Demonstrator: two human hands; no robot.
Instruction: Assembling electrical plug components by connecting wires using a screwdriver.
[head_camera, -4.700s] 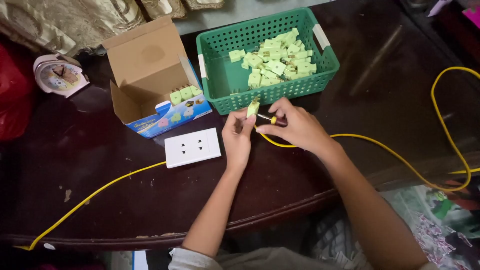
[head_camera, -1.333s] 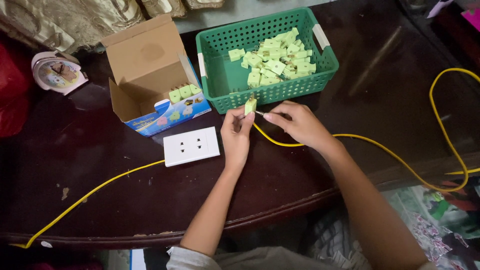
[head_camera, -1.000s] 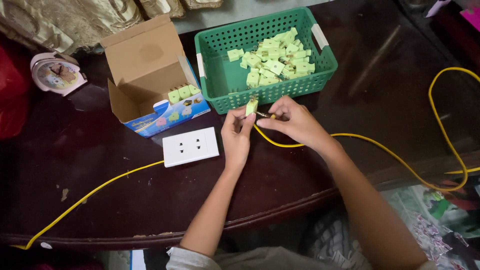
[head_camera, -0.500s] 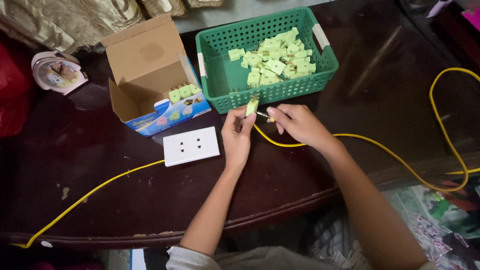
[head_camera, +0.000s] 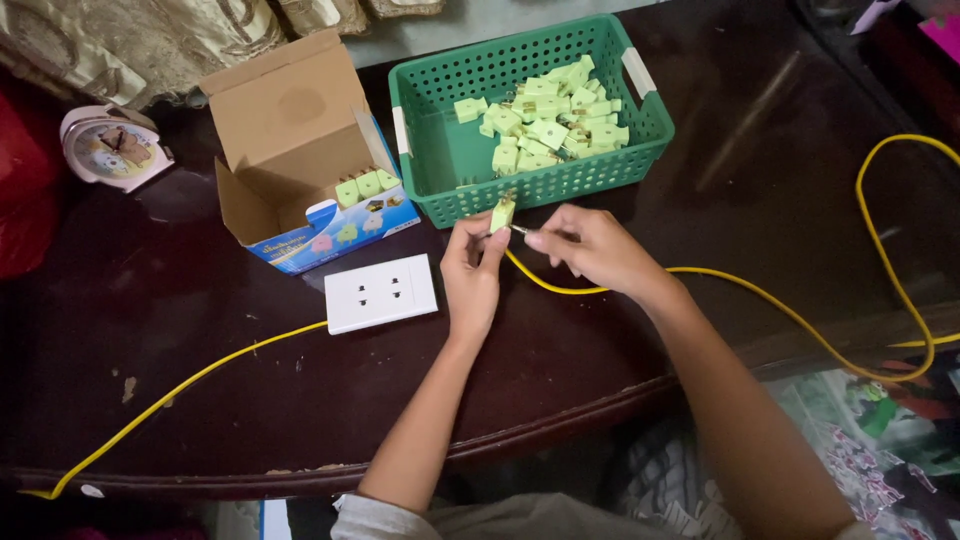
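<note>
I am reading the dark wooden table (head_camera: 150, 340) from its left edge. A small pink clock (head_camera: 112, 148) is sitting at the far left, face up. A yellow wire (head_camera: 180, 385) is running from the near left corner up across the table. An open cardboard box (head_camera: 290, 150) with a blue printed side is standing next, flaps raised, and a few pale green plugs are showing at its open side. Just in front of it a white socket plate (head_camera: 381, 293) is lying flat, with the wire seeming to disappear under its left edge.

The left hand (head_camera: 472, 275) is rising from the near edge, its fingertips pinching a small plug (head_camera: 502, 213). That plug is pale green, blocky, with small metal prongs pointing up and away, and it is being held just above the table, right against the front wall of the green basket (head_camera: 440, 160). The right hand (head_camera: 595, 250) is closing its fingertips on a thin tool or wire end that is meeting the plug's side; I cannot tell which it is. A yellow wire is trailing under that hand, curving off to the right and looping back at the table's far right edge.

The basket is holding a heap of the same pale green plugs (head_camera: 550, 115), piled toward its right half.
</note>
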